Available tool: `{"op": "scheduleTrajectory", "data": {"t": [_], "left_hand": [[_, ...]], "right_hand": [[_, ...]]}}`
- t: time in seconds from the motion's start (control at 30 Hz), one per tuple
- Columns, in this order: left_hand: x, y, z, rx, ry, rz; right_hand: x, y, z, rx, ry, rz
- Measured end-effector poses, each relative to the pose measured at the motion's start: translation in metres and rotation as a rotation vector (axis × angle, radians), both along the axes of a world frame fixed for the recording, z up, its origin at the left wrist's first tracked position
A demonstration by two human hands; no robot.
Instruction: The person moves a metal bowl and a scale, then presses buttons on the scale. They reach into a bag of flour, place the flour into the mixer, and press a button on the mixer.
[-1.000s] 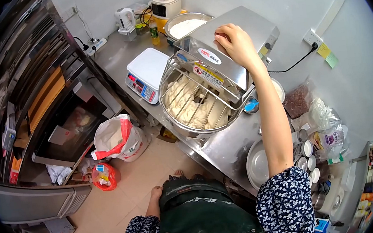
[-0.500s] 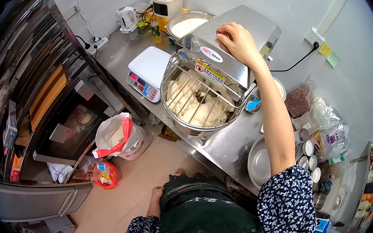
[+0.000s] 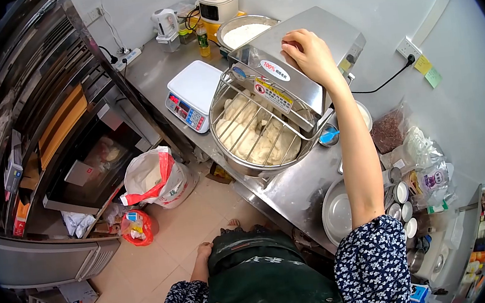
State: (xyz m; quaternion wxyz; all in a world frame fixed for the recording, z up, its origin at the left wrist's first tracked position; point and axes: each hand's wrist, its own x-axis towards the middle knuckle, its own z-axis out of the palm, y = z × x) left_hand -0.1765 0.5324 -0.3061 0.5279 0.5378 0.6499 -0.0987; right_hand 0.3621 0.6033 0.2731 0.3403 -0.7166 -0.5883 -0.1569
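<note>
My right hand point(image 3: 309, 55) rests on top of the steel dough mixer point(image 3: 324, 27), its fingers curled in and nothing seen in them. Below it, the mixer bowl point(image 3: 244, 166) holds a lumpy mass of pale dough point(image 3: 252, 132). A wire guard point(image 3: 231, 132) covers the bowl, and a yellow warning label point(image 3: 272, 94) sits above the bars. My left hand point(image 3: 204, 251) hangs low beside the dark green apron point(image 3: 268, 285); most of its fingers are hidden.
A white digital scale point(image 3: 195, 88) stands left of the bowl. Behind is a basin of flour point(image 3: 245, 33). On the floor are an open flour sack point(image 3: 160, 181) and a red bag point(image 3: 138, 227). A metal lid point(image 3: 337, 212), jars and bags line the right side.
The dough has shifted and turned inside the bowl. Both hands stay where they were.
</note>
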Motion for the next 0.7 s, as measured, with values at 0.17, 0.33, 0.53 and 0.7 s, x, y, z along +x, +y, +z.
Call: {"op": "scheduleTrajectory", "data": {"t": [0.17,0.33,0.53,0.7], "left_hand": [[0.0003,-0.0006,-0.0036,-0.015,-0.023,0.021],[0.0015,-0.0014,-0.0031,-0.031,-0.032,0.048],[0.0028,0.0002,-0.0012,-0.011,-0.009,0.011],[0.0018,0.0012,-0.0066,0.01,-0.006,-0.008]], "right_hand": [[0.0004,0.0001,-0.0001,0.002,0.016,-0.003],[0.0005,-0.0003,0.0002,0.006,0.02,0.0],[-0.0004,-0.0011,0.0013,0.008,0.027,-0.001],[0.0005,-0.0009,0.0008,0.019,0.036,0.009]]}}
